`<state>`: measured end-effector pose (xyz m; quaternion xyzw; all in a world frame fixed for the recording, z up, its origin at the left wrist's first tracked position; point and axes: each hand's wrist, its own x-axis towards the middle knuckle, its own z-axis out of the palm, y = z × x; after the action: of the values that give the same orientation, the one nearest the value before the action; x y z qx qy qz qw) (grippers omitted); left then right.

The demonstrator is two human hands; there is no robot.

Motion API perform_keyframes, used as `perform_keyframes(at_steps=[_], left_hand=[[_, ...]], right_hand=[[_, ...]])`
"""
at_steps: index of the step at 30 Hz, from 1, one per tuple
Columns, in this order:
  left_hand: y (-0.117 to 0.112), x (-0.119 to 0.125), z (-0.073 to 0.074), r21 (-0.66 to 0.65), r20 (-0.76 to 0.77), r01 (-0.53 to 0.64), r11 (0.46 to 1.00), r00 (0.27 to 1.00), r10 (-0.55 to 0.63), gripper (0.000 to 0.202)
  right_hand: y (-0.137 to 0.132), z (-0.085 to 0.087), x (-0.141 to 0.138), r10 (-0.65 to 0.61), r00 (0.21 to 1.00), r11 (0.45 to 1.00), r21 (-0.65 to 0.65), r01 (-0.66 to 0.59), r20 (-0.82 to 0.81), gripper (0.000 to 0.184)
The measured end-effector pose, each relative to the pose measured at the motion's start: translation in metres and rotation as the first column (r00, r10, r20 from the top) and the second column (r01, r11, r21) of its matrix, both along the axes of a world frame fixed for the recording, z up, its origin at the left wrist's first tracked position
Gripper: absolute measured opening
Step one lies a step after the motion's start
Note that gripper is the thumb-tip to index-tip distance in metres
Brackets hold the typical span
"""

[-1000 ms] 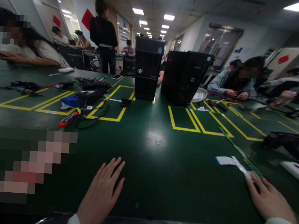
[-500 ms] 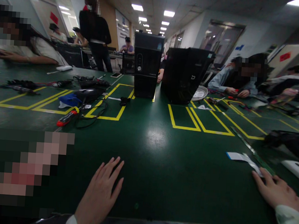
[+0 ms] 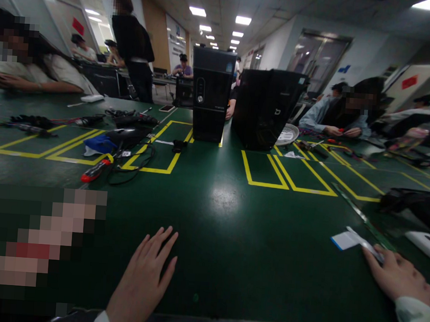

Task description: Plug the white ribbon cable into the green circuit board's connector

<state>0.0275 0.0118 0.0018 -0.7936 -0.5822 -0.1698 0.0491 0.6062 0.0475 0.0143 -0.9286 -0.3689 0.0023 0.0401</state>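
Note:
My left hand (image 3: pixel 146 269) lies palm down on the green table (image 3: pixel 252 266), fingers stretched out and holding nothing. Over at the right, a white ribbon cable (image 3: pixel 346 240) with a blue end is pinched between the thumb and fingers of my right hand (image 3: pixel 398 277). The cable is folded, and its blue end points left and towards me. Part of it is hidden under my fingers. Just beyond that hand runs a thin strip (image 3: pixel 365 218) along the table, and a white device (image 3: pixel 428 247) lies to its right.
Two black computer towers (image 3: pixel 212 94) stand at the middle back. On the left lie a red-handled screwdriver (image 3: pixel 95 171), a blue item (image 3: pixel 107 144) and tangled cables (image 3: pixel 129 120). Another person's blurred-out arm (image 3: pixel 48 232) reaches in at the left. A co-worker (image 3: pixel 336 115) sits at the right.
The ribbon cable has turned in my right hand: its blue end has swung towards me and slightly right. My left hand has stayed put. The standing person in the background has shifted left.

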Motion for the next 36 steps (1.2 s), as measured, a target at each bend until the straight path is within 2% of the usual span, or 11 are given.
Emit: perform_keyframes(at_steps=[4, 8, 12, 16, 18, 21, 28, 32, 36], left_hand=[[0.000, 0.000, 0.000, -0.009, -0.005, 0.002, 1.000, 1.000, -0.002, 0.048], [0.000, 0.000, 0.001, 0.003, 0.009, 0.002, 1.000, 1.000, -0.002, 0.047], [0.000, 0.000, -0.001, 0.009, 0.005, 0.007, 1.000, 1.000, -0.007, 0.048], [0.000, 0.000, -0.001, 0.010, 0.008, 0.006, 1.000, 1.000, -0.006, 0.047], [0.000, 0.001, 0.000, 0.010, 0.011, 0.002, 1.000, 1.000, -0.002, 0.047], [0.000, 0.001, 0.000, 0.013, 0.024, -0.001, 1.000, 1.000, 0.001, 0.047], [-0.001, 0.000, 0.002, -0.008, 0.064, -0.001, 1.000, 0.998, 0.001, 0.046], [0.000, -0.001, 0.002, -0.036, 0.073, 0.010, 0.999, 0.997, -0.007, 0.045], [-0.003, -0.002, 0.005, -0.030, 0.097, 0.035, 0.999, 0.995, -0.032, 0.049]], right_hand=[[-0.002, 0.002, -0.005, 0.050, 0.996, 0.998, 0.020, -0.051, 0.072, 0.072], [-0.005, -0.002, 0.001, 0.168, 0.970, 0.983, 0.050, -0.179, 0.177, 0.068], [-0.007, -0.010, 0.007, 0.349, 0.930, 0.928, 0.094, -0.361, 0.117, 0.062], [-0.014, -0.018, -0.015, 0.434, 0.891, 0.867, 0.208, -0.453, 0.131, 0.061], [-0.018, -0.021, -0.040, 0.501, 0.856, 0.814, 0.267, -0.516, 0.127, 0.060], [-0.022, -0.024, -0.089, 0.615, 0.773, 0.698, 0.348, -0.625, 0.157, 0.053], [-0.017, -0.016, -0.220, 0.834, 0.519, 0.441, 0.339, -0.831, 0.187, 0.044], [-0.019, -0.007, -0.283, 0.908, 0.394, 0.345, 0.284, -0.895, 0.139, 0.045], [-0.025, 0.001, -0.329, 0.961, 0.274, 0.253, 0.257, -0.933, 0.048, 0.049]])
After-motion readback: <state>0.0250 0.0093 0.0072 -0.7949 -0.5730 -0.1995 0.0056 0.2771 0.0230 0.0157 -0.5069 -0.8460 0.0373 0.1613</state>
